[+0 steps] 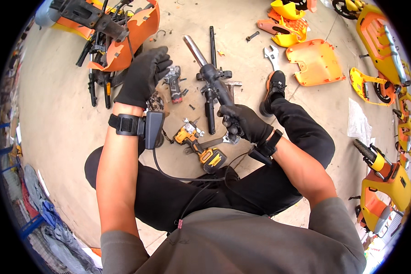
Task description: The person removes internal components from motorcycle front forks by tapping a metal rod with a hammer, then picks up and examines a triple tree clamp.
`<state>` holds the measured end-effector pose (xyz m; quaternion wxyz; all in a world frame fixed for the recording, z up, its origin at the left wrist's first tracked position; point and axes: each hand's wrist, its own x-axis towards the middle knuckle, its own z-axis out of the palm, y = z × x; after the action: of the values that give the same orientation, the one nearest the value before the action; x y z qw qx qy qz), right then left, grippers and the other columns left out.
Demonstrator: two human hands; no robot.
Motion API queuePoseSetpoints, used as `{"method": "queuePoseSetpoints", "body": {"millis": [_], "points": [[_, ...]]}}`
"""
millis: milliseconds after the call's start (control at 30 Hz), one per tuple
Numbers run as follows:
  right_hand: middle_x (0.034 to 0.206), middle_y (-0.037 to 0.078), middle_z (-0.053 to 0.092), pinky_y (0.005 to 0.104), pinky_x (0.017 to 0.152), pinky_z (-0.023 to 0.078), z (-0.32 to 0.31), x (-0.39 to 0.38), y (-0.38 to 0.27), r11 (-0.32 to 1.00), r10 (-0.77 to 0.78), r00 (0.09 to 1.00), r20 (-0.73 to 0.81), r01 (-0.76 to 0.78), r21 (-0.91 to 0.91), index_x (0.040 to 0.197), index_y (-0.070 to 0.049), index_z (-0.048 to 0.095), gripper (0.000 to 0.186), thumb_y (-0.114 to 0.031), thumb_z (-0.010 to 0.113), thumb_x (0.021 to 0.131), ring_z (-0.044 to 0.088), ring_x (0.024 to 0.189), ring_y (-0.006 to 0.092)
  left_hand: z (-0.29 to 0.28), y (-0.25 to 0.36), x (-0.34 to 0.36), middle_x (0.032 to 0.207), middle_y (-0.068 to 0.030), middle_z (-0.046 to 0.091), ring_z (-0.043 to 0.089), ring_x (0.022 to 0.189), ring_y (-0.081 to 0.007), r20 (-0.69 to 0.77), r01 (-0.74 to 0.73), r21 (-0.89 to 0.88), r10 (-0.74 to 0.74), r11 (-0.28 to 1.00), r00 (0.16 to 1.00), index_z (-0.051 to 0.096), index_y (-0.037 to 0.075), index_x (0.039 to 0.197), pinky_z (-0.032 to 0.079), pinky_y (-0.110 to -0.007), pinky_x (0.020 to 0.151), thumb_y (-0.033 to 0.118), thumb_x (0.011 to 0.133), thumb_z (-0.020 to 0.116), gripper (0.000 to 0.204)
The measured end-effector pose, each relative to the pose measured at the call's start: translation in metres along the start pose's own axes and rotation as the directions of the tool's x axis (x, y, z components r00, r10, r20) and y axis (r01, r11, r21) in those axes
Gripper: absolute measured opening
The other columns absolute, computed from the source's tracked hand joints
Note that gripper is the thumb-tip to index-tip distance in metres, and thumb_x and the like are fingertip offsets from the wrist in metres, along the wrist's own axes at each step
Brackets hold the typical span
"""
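My right hand (247, 123), in a black glove, is closed round the lower end of a black fork tube (220, 91). The tube slants up and left and ends in a bare shiny metal section (195, 49). My left hand (146, 73), also gloved, is raised at the left with its fingers loosely stretched to the right and nothing seen in them. Beside its fingers lies a grey and black power driver (173, 83). A yellow and black cordless driver (200, 146) rests on the floor between my legs, with wrenches (226, 139) near it.
A partly stripped orange scooter frame (128, 36) stands at the upper left. An adjustable wrench (271, 55) and an orange panel (316, 64) lie at the upper right. Yellow scooters (381, 196) line the right side. Cables (178, 177) run from my wrists across my lap.
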<state>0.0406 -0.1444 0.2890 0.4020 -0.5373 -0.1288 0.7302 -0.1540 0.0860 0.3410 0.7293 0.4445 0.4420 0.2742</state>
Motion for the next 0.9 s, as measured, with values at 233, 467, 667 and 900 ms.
{"method": "queuePoseSetpoints", "body": {"millis": [233,467,667,900], "points": [[0.072,0.0,0.058,0.0319,0.05,0.051,-0.049,0.037,0.025,0.976,0.088,0.993,-0.084,-0.069,0.208,0.097,-0.012,0.06,0.028,-0.039,0.06,0.097,0.057,0.053,0.0123,-0.014,-0.08,0.02,0.104,-0.0087,0.066,0.066,0.094,-0.0162,0.381,-0.36,0.649,0.124,0.67,0.916,0.063,0.001,0.114,0.056,-0.03,0.082,0.018,0.102,0.052,0.024],[0.072,-0.001,0.058,0.0336,0.054,0.052,-0.075,0.063,0.047,0.965,0.07,0.982,-0.174,-0.022,0.261,0.094,-0.014,0.061,0.027,-0.041,0.061,0.096,0.059,0.058,0.014,-0.018,-0.253,0.056,0.079,-0.0147,0.065,0.064,0.076,-0.0318,0.735,-0.715,0.678,0.174,-0.17,0.656,0.066,0.009,0.09,0.052,-0.042,0.069,0.012,0.089,0.058,0.009],[0.072,0.002,0.061,0.0297,0.053,0.053,-0.102,0.094,0.083,0.959,0.076,0.938,-0.337,0.024,0.283,0.092,-0.009,0.064,0.027,-0.036,0.065,0.094,0.06,0.056,0.0147,0.035,-0.308,0.026,0.113,-0.0246,0.069,0.067,0.104,-0.0393,-0.16,0.353,0.801,-0.396,0.483,0.904,0.062,-0.005,0.116,0.051,-0.045,0.092,0.042,0.081,0.071,0.059],[0.073,0.003,0.062,0.0292,0.051,0.051,-0.136,0.126,0.113,0.998,0.02,0.828,-0.56,0.021,0.067,0.097,-0.005,0.064,0.029,-0.033,0.07,0.091,0.06,0.056,0.0141,0.054,-0.346,0.058,0.103,-0.0237,0.064,0.063,0.098,-0.0423,-0.326,0.2,0.827,0.157,0.526,0.932,0.057,-0.001,0.112,0.05,-0.052,0.085,0.039,0.076,0.079,0.058]]}}
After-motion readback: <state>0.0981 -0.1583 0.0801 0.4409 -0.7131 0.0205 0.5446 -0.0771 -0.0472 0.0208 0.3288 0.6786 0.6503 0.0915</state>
